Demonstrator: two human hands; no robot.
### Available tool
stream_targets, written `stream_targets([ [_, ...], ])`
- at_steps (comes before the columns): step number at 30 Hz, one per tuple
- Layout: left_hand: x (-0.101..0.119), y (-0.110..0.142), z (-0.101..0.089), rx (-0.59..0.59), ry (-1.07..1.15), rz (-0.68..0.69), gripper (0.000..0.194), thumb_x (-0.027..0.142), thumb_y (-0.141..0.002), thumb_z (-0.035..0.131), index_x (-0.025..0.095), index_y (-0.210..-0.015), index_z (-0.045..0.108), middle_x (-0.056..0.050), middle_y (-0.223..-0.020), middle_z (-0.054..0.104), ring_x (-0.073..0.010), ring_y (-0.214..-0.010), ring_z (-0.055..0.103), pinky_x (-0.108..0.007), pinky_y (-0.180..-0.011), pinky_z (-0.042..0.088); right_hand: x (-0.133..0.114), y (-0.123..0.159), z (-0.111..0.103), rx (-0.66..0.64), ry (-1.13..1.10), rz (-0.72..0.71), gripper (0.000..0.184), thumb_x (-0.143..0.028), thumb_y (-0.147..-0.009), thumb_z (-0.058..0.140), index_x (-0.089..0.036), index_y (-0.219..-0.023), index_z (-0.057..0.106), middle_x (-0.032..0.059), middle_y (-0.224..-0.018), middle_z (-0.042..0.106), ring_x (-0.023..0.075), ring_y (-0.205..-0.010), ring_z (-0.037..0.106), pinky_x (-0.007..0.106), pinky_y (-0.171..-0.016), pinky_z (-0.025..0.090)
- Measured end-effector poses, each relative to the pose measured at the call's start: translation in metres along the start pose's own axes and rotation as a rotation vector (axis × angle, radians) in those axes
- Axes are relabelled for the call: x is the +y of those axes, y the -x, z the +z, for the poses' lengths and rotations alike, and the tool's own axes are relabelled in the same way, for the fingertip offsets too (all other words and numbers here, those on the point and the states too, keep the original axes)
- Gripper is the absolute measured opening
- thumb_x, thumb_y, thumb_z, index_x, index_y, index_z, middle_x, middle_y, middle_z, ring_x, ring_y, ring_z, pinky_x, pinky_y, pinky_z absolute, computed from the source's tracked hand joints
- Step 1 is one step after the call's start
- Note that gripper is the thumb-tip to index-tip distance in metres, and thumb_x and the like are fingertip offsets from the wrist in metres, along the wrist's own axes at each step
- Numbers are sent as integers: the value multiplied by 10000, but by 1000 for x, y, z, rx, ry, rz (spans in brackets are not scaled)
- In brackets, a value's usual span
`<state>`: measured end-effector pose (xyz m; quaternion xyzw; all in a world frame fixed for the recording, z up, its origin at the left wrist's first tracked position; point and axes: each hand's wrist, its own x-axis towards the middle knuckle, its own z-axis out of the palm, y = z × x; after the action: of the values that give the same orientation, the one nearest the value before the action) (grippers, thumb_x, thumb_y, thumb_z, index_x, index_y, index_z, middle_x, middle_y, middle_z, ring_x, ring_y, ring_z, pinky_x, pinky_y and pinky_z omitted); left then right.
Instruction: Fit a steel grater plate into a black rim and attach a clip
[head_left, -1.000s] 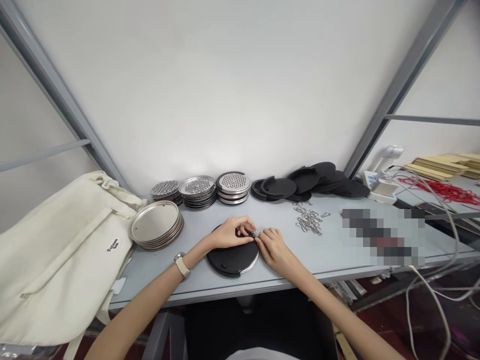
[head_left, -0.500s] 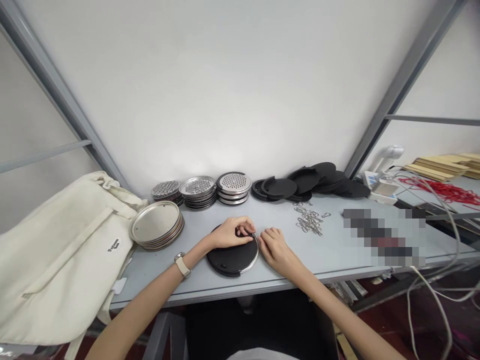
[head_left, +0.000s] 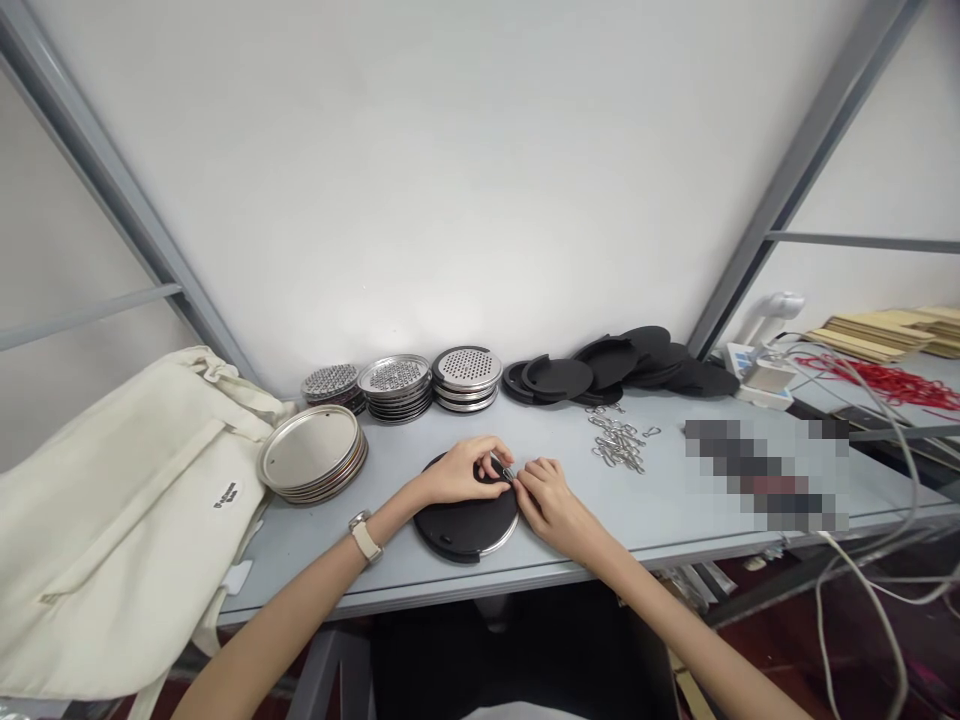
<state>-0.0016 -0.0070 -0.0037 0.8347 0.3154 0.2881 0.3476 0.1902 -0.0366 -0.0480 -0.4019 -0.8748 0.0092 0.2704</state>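
Observation:
A black round disc [head_left: 469,530] with a silvery metal rim along its right side lies near the table's front edge. My left hand [head_left: 465,472] rests over its far part, fingers curled in a pinch at a small metal clip [head_left: 508,474] by the disc's upper right edge. From the right, my right hand [head_left: 551,505] is closed, thumb and forefinger meeting the same clip. The fingers partly cover the clip, so how it joins the disc is hidden. Farther right lies a pile of loose metal clips [head_left: 619,445].
Along the wall stand stacks of metal grater discs [head_left: 395,374], perforated discs [head_left: 468,368] and black round covers [head_left: 559,378]. Plain metal discs [head_left: 311,448] are stacked at left beside a cream bag [head_left: 150,500]. Red cords [head_left: 892,385], wooden boards [head_left: 870,335] and cables are at right.
The metal clip has turned and now shows more plainly between my fingertips. My right fingertips have come closer to my left ones. The disc has barely moved.

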Motion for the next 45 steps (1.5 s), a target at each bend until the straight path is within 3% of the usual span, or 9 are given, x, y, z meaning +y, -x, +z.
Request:
stream_targets([
  [27, 1, -1, 0, 25, 12, 20, 232, 122, -739, 596, 155, -968, 612, -40, -935, 665, -135, -846, 602, -261, -790, 481, -3, 2, -3, 30, 33, 12, 258, -155, -934, 356, -185, -706, 471, 27, -710, 491, 176, -748, 451, 333, -769, 354],
  [36, -2, -1, 0, 53, -41, -13, 287, 141, -702, 648, 161, -984, 601, -17, -879, 627, -102, -721, 567, -216, -672, 469, -3, 1, -3, 17, 29, 10, 264, -164, -948, 336, -185, -725, 475, 33, -722, 499, 181, -746, 447, 341, -759, 356],
  [45, 2, 0, 1, 6, -76, 9, 282, 148, -719, 622, 167, -999, 597, -25, -935, 634, -110, -748, 570, -227, -704, 479, -1, 2, -2, 7, 14, -19, 239, -150, -943, 348, -180, -760, 498, 39, -755, 507, 186, -767, 447, 353, -779, 362],
])
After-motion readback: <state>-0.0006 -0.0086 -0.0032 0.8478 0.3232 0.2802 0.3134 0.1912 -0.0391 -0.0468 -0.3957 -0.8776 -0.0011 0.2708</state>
